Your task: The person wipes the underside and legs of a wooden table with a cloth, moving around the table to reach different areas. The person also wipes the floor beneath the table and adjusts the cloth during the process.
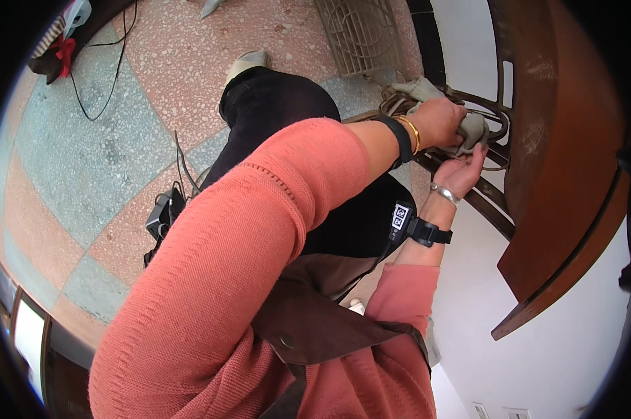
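Note:
My left hand (441,123), with a gold bangle and a black strap at the wrist, grips a grey-green cloth (474,131) bunched over the curved rails (483,112) of a dark wooden piece of furniture. Just below it, my right hand (458,170) is turned palm up, its fingertips at the lower edge of the same cloth. Part of those fingers is hidden by the cloth. Another stretch of cloth (420,89) lies across the rails beyond my left hand. A silver bangle (445,193) and a strapped black device (400,222) are on my right arm.
The furniture's broad reddish-brown wooden panel (561,157) curves close by on the right, against a white wall (504,293). Ahead stands a slatted grille panel (360,34). A black cable (117,78) and a small dark box (163,212) with cords lie on the terrazzo floor (100,141).

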Demonstrator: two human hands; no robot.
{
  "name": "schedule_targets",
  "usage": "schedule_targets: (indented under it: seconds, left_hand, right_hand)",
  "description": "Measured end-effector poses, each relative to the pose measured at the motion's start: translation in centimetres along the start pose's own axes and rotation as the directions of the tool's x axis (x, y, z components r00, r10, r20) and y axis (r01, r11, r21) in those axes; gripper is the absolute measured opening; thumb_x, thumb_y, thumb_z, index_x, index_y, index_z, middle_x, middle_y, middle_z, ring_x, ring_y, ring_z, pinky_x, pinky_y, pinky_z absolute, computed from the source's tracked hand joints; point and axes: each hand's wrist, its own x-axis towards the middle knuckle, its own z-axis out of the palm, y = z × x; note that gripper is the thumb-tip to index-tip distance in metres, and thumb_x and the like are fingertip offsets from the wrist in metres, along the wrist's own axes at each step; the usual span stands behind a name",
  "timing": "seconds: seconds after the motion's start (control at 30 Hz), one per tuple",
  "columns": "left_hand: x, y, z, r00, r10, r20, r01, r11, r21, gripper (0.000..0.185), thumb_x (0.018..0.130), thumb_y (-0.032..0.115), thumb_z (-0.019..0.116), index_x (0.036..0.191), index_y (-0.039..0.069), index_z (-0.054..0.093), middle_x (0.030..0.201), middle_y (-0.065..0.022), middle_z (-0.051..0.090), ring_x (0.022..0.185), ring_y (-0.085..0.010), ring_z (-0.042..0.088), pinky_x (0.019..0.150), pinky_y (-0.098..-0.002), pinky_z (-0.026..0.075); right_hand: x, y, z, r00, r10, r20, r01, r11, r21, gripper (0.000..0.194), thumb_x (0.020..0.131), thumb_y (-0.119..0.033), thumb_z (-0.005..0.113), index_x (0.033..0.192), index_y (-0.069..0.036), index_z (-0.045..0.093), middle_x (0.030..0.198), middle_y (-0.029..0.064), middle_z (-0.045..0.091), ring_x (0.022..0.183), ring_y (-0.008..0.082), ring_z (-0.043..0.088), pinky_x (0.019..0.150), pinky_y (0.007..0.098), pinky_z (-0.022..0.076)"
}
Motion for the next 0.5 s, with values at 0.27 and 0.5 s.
schedule_targets:
  seconds: [0.27, 0.5]
  left_hand:
    - [0.7, 0.3, 1.0, 0.995, 0.062, -0.080, -0.064, 0.998, -0.012, 0.030, 0.066, 0.023, 0.069, 0.082, 0.001, 0.057, 0.074, -0.0189, 0.063, 0.075, -0.0375, 0.062, 0.068, -0.0439, 0.050]
    - [1.8, 1.0, 1.2, 0.999, 0.045, -0.001, -0.045, 0.999, 0.002, 0.030, 0.064, 0.022, 0.070, 0.085, 0.003, 0.061, 0.078, -0.0173, 0.065, 0.078, -0.0346, 0.064, 0.070, -0.0421, 0.052]
  right_hand:
    - [-1.9, 2.1, -1.3, 0.994, 0.098, 0.051, -0.099, 0.994, 0.036, 0.049, 0.095, -0.038, 0.038, 0.126, 0.000, 0.043, 0.127, 0.0118, 0.048, 0.116, 0.0237, 0.045, 0.099, 0.0381, 0.0323]
    - [-2.9, 3.3, -0.4, 0.989, 0.131, -0.065, -0.124, 0.986, 0.111, 0.050, 0.095, -0.038, 0.037, 0.128, 0.000, 0.041, 0.129, 0.0126, 0.047, 0.118, 0.0247, 0.044, 0.100, 0.0375, 0.0311]
